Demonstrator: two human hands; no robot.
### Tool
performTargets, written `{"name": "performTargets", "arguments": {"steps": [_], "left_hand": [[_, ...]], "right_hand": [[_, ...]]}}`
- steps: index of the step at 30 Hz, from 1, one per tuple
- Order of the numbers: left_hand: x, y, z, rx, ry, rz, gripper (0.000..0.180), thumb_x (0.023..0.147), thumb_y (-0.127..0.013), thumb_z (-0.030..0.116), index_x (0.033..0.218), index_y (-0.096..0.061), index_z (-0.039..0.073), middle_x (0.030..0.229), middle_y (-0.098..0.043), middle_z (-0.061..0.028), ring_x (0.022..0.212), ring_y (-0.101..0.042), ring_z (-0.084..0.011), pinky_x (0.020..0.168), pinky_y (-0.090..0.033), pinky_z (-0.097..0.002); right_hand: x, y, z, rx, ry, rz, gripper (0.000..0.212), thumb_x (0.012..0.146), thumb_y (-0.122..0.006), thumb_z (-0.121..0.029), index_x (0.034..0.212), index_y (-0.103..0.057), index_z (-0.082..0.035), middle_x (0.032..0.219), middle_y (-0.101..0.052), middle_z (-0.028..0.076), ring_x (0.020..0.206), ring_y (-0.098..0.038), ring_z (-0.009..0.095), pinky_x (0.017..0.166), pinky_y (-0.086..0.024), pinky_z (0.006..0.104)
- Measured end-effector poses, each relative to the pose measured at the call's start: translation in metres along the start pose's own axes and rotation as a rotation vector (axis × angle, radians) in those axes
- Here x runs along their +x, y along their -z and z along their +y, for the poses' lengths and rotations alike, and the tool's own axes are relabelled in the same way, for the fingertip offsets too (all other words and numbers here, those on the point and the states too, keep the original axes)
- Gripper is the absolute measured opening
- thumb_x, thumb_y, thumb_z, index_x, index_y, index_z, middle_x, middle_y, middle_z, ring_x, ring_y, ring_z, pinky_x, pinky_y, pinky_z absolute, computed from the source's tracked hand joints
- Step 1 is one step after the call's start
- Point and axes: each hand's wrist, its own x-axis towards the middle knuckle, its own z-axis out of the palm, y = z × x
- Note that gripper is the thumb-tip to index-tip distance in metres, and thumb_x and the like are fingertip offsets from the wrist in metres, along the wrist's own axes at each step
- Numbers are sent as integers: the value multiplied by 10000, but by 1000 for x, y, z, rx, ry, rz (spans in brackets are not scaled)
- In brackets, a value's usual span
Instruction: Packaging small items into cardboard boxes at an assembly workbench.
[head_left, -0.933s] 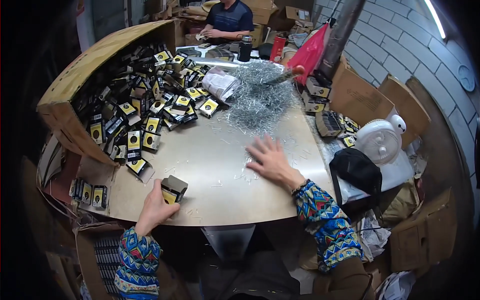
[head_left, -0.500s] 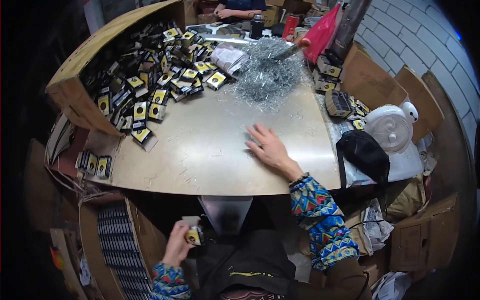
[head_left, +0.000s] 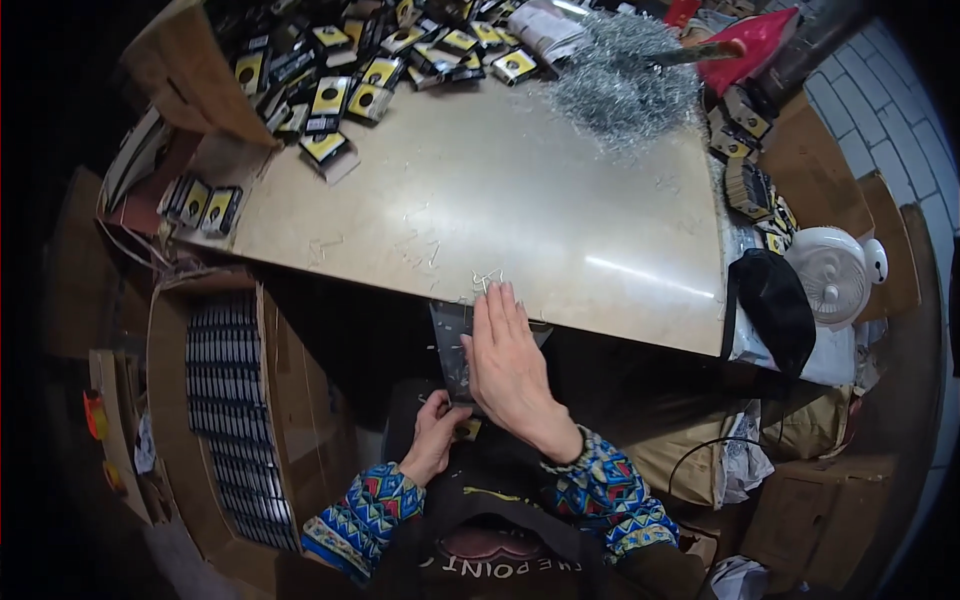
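Note:
My right hand point(head_left: 512, 370) lies stretched out flat over the near edge of the table point(head_left: 520, 200), its fingers straight and side by side. A few small bent metal wire pieces point(head_left: 487, 280) lie right at its fingertips. Below the edge hangs a grey metal chute point(head_left: 450, 335), and small bright pieces show in front of it. Under the chute my left hand point(head_left: 432, 438) is closed around a small black and yellow cardboard box point(head_left: 467, 430), partly hidden by the fingers. Whether pieces are inside that box cannot be seen.
A tangled heap of silvery wire pieces point(head_left: 630, 85) sits at the back. Many yellow-black boxes point(head_left: 368, 102) spill from a carton point(head_left: 190, 70) at the far left. Lower left, a carton point(head_left: 172, 400) holds packed rows. A white fan point(head_left: 828, 278) and black cloth bag point(head_left: 775, 310) are at right.
My right hand has swept from the middle of the table to its near edge, bringing wire pieces along. My left hand has moved right with the box, under the chute. The view has shifted downward.

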Motion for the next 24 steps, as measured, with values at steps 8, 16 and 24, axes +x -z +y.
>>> {"name": "performTargets", "arguments": {"steps": [8,16,24], "left_hand": [[-9,2,-1,0,-64,-46,356,840,-639,30,1171,-507,16,1029,-627,-49,948,-593,-114,836,-469,-246],[-6,8,-26,912,-511,46,767,728,-783,159,1305,-317,-37,1105,-586,-235,1015,-591,-414,897,-464,-468],[-28,29,-3,1190,-665,41,726,678,-750,140,1322,-440,16,1127,-578,-181,1030,-579,-381,872,-455,-446]], "right_hand": [[-16,29,26,518,-57,-100,374,755,-518,120,1075,-656,-15,1023,-652,146,976,-622,332,844,-503,378],[-69,-17,12,275,307,-553,430,773,-587,-22,1200,-575,29,1069,-610,166,930,-590,314,765,-486,376],[-75,-17,18,613,165,-448,305,825,-631,-68,1121,-641,6,1020,-666,174,941,-644,349,808,-525,401]]}}
